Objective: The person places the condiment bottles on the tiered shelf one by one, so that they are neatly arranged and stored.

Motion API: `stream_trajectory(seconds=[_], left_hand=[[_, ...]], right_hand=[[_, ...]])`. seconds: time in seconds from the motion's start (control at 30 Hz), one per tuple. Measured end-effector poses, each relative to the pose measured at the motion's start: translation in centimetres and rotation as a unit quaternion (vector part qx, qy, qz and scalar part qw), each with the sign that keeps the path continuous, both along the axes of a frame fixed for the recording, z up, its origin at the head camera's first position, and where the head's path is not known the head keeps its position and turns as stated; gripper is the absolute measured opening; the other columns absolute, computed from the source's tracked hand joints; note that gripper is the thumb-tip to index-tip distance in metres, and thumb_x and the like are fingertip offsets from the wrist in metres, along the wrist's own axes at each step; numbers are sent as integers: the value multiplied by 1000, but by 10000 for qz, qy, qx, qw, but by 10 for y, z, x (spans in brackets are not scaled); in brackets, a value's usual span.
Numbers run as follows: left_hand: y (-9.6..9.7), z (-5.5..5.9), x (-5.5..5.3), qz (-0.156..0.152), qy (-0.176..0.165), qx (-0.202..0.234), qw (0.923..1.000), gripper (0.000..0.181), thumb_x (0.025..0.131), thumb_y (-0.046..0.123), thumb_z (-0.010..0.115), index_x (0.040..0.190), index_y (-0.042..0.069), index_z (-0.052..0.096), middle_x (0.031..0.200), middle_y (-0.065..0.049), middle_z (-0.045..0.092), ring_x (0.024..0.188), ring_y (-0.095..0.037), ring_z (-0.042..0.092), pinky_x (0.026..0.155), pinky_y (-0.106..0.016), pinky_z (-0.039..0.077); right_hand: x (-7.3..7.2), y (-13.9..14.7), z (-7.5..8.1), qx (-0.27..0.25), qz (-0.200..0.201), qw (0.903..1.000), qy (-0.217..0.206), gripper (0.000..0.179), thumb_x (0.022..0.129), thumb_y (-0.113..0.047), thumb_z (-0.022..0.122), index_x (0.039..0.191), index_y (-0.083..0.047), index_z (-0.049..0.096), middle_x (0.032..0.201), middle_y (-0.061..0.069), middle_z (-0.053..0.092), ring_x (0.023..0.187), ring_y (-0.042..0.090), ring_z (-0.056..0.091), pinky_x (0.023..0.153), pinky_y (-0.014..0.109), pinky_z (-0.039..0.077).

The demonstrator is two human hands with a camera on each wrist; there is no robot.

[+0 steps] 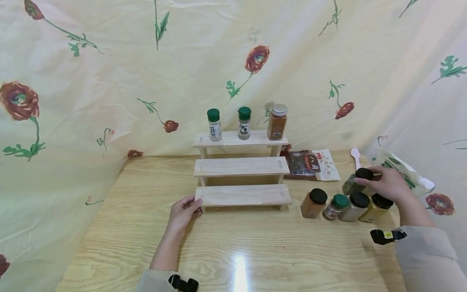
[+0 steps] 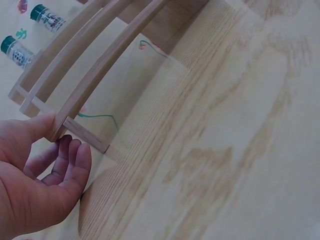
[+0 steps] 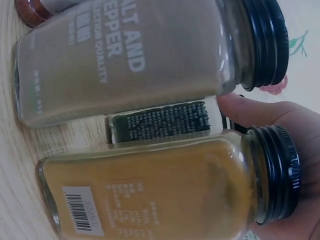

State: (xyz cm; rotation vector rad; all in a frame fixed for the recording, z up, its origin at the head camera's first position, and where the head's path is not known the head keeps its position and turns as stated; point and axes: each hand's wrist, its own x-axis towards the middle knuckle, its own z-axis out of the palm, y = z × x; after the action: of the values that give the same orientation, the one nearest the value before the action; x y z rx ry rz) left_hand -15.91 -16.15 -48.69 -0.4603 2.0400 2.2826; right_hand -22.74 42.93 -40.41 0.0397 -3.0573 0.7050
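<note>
My left hand (image 1: 184,213) pinches the left end of the lowest board on a three-tier wooden rack (image 1: 242,195). In the left wrist view, the thumb of that hand (image 2: 40,170) lies on the board and the fingers curl beneath it. On the right, my right hand (image 1: 392,184) grips a black-capped jar of dark green contents (image 1: 351,185) by its top. In the right wrist view that jar (image 3: 160,122) is partly hidden behind a salt and pepper jar (image 3: 130,60) and a yellow spice jar (image 3: 150,190).
Two green-capped shakers (image 1: 215,129) and a silver-lidded jar (image 1: 277,123) stand on the top tier. An orange-brown jar (image 1: 311,205) and a small green-capped bottle (image 1: 333,209) stand right of the rack. Behind them lie spice packets (image 1: 310,164), a pink spoon (image 1: 356,158) and a printed bag (image 1: 405,170).
</note>
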Motion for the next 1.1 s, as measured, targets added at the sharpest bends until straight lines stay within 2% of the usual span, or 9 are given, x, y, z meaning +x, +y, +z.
stream_trajectory(seconds=[0.3, 0.37, 0.43, 0.53, 0.57, 0.63, 0.7, 0.77, 1.1], left_hand=[[-1, -1, -1, -54, -10, -51, 10000, 41, 96, 9, 72, 129, -11, 60, 92, -6, 67, 82, -17, 66, 75, -25, 62], [-1, -1, -1, -45, -9, -43, 10000, 40, 96, 9, 72, 129, -11, 60, 92, -6, 67, 82, -17, 66, 75, -25, 62], [-1, -1, -1, -42, -4, -48, 10000, 40, 96, 9, 72, 129, -11, 60, 92, -6, 67, 81, -16, 66, 75, -25, 62], [-1, -1, -1, -35, -7, -53, 10000, 40, 96, 9, 71, 129, -11, 60, 92, -6, 66, 81, -16, 66, 74, -24, 62], [-1, -1, -1, -42, -10, -62, 10000, 40, 96, 9, 71, 129, -11, 60, 92, -6, 66, 81, -16, 66, 74, -24, 62], [-1, -1, -1, -52, -8, -71, 10000, 41, 96, 9, 71, 130, -11, 59, 92, -6, 66, 80, -15, 66, 74, -24, 62], [-1, -2, 0, -42, -6, -49, 10000, 41, 96, 9, 71, 130, -11, 59, 92, -6, 66, 80, -15, 66, 74, -24, 62], [-1, -2, 0, -40, 7, -36, 10000, 41, 96, 8, 71, 129, -12, 59, 92, -7, 67, 80, -16, 66, 74, -24, 62], [0, -1, 1, -26, 46, -177, 9998, 39, 96, 9, 71, 128, -11, 60, 92, -6, 66, 81, -15, 66, 74, -23, 61]], right_hand=[[4, -10, 6, -286, -102, 9980, 562, 84, 97, -45, 67, 142, 20, 39, 131, 47, 45, 109, 62, 54, 82, 69, 51], [5, -14, 9, -408, -104, 9965, 720, 79, 97, -43, 68, 141, 18, 43, 130, 45, 48, 108, 61, 55, 77, 60, 57], [5, -18, 13, -576, -126, 9946, 854, 74, 97, -42, 68, 138, 16, 49, 128, 42, 51, 107, 61, 56, 69, 41, 61], [6, -24, 19, -774, -192, 9914, 1036, 66, 96, -42, 70, 134, 11, 56, 126, 38, 55, 106, 58, 59, 56, 16, 52], [6, -26, 21, -832, -231, 9904, 1079, 65, 95, -42, 70, 133, 9, 57, 126, 37, 55, 102, 49, 66, 55, 11, 48], [6, -30, 25, -910, -305, 9883, 1187, 63, 95, -42, 71, 131, 8, 59, 127, 35, 56, 91, 21, 71, 56, 5, 44], [7, -34, 29, -989, -340, 9860, 1297, 61, 94, -41, 72, 130, 7, 60, 127, 34, 56, 82, -8, 61, 57, 3, 42], [8, -38, 32, -1039, -380, 9840, 1399, 60, 94, -41, 72, 130, 5, 60, 127, 32, 57, 79, -25, 41, 59, 1, 41], [10, -63, 42, -1301, -249, 9779, 1616, 52, 95, -37, 72, 127, 3, 63, 116, 18, 61, 82, -21, 45, 64, 2, 42]])
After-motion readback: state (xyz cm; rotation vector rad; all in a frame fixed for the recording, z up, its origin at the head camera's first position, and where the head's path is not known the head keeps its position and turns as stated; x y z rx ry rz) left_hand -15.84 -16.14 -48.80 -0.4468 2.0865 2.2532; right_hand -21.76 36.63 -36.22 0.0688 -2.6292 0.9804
